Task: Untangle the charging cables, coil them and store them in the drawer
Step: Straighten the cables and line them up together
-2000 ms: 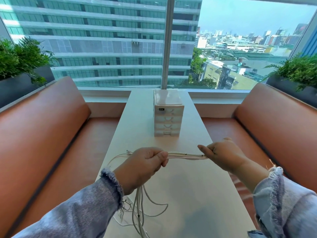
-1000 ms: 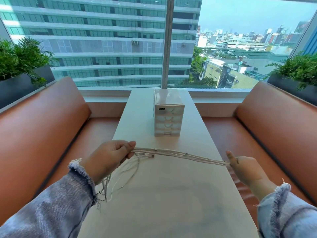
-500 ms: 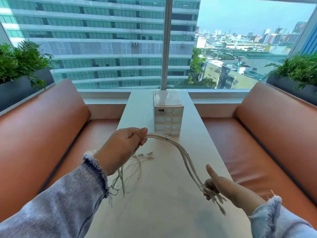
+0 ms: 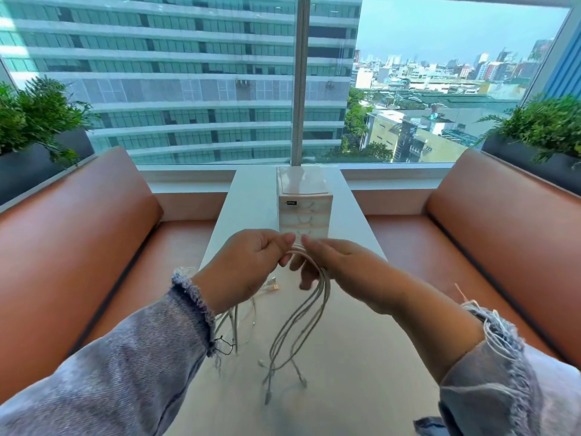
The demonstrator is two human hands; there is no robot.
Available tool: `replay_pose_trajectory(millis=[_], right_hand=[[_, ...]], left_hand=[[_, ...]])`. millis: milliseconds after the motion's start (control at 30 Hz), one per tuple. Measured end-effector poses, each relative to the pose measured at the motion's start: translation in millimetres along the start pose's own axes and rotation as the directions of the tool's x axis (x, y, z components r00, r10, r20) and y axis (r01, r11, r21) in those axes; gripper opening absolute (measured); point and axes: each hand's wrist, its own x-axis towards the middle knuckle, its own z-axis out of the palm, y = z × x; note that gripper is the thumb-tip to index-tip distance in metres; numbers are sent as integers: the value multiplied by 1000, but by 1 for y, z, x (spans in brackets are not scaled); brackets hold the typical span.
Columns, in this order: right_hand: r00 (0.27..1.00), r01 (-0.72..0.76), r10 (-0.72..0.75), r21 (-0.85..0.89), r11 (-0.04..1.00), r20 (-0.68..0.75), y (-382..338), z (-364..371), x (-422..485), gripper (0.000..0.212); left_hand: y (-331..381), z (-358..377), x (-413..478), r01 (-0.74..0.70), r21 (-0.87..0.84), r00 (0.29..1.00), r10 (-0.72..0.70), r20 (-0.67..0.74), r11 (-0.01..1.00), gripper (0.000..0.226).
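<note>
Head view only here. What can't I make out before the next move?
Drawer unit: its lowest drawers are hidden behind both hands.
Left hand: its back hides how it grips the cables, and how many it holds.
Right hand: the fingers are motion-blurred, so its grip on the cables is unclear.
Cable ends: small and blurred, so plug types are unreadable.

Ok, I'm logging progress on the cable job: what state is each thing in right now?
charging cables: bent into a hanging bundle held above the table, ends dangling, not yet coiled
left hand: grips the bundle at its top bend
right hand: fingers curled round the bundle beside the left hand
drawer unit: upright on the table, visible drawers closed
table: cable ends reach down to it
</note>
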Motion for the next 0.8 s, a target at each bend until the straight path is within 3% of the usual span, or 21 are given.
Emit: replay_pose_trajectory(millis=[100,233,400,500,600,800], right_hand=[[999,30,-28,78,997,-25,-5,8,3,51],[968,53,23,294,954,-249,-8,3,3,47],[860,180,119,513,839,-497,-22,-27,0,45],[784,283,167,584,761,-598,-32,-50,-2,43],[748,301,236,634,713,-621,-31,-75,-4,46],[738,216,323,660,719,-593,-2,-85,-3,48]], left_hand=[[-1,-4,-1,30,-104,999,-29,16,994,47],[-22,-11,-5,45,-155,997,-53,-51,987,59],[-66,-22,-6,45,-111,963,-73,-261,993,69],[-85,-29,-6,80,-155,926,-131,-354,985,59],[-105,-36,-7,138,-224,882,-223,-416,965,55],[-130,-39,-16,244,-256,842,-335,-422,936,54]])
